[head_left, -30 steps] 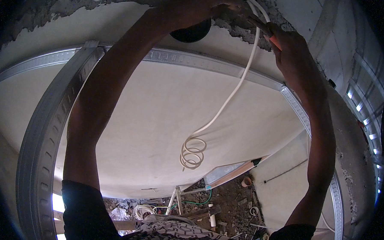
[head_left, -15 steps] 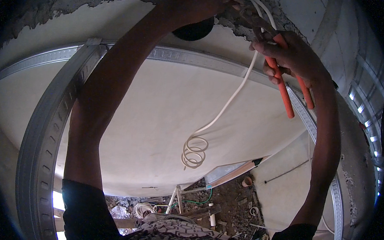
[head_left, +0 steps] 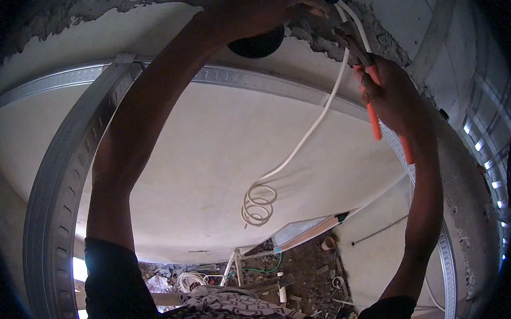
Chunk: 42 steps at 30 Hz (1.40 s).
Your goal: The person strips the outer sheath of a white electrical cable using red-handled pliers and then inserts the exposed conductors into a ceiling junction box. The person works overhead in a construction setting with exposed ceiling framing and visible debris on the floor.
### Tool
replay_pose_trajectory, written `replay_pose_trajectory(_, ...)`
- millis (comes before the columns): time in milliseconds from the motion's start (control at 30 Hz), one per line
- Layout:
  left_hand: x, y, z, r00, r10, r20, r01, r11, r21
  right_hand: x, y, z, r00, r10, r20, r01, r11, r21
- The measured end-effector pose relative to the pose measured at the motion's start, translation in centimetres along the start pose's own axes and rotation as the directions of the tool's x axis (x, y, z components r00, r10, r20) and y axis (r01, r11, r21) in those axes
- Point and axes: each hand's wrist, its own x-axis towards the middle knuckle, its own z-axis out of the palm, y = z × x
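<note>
My right hand (head_left: pixel 392 88) is wrapped round a pair of pliers (head_left: pixel 375 122) with orange-red handles. Their dark jaws point up and left, beside a white cable (head_left: pixel 326 108). At the top edge, my left hand (head_left: pixel 296 7) has its fingers curled in close to the same cable and a small dark piece; what they pinch is too dark to make out. From up there the cable hangs down in front of the pale wall and ends in a loose coil (head_left: pixel 259 205). A round black shape (head_left: pixel 257 44) shows just below my left wrist.
A metal stud (head_left: pixel 63 179) stands at the left, joined to a curved metal track (head_left: pixel 259 80) crossing the wall. Rough broken plaster (head_left: pixel 102 13) runs along the top. Far below lie rubble (head_left: pixel 307 270), a cable roll (head_left: pixel 192 281), a green hose (head_left: pixel 265 269) and a small bucket (head_left: pixel 328 242).
My right hand has turned and shifted slightly down, bringing the plier jaws into view and the handles closer together. My left hand has barely moved; the coil hangs as before.
</note>
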Motion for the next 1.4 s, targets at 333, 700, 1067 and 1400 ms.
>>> replay_pose_trajectory(333, -0.3, 0.1, 0.8, 0.998, -0.045, -0.047, 0.041, 0.995, -0.093, -0.2, -1.3, 3.1, 0.878, -0.283, -0.386, -0.118, 0.654, -0.747)
replay_pose_trajectory(700, -0.3, 0.0, 0.6, 0.998, -0.060, -0.033, 0.057, 0.995, -0.088, 0.8, -1.0, 3.4, 0.801, -0.423, -0.424, -0.180, 0.505, -0.844)
replay_pose_trajectory(1067, -0.9, -0.7, 2.0, 0.971, -0.003, -0.239, -0.038, 0.985, -0.168, 0.3, -1.5, 2.9, 0.919, -0.211, -0.332, -0.074, 0.736, -0.673)
replay_pose_trajectory(1400, -0.8, -0.5, 2.2, 0.974, -0.018, -0.224, 0.002, 0.998, -0.068, 1.8, 0.6, 0.5, 0.931, -0.308, -0.197, 0.271, 0.943, -0.193)
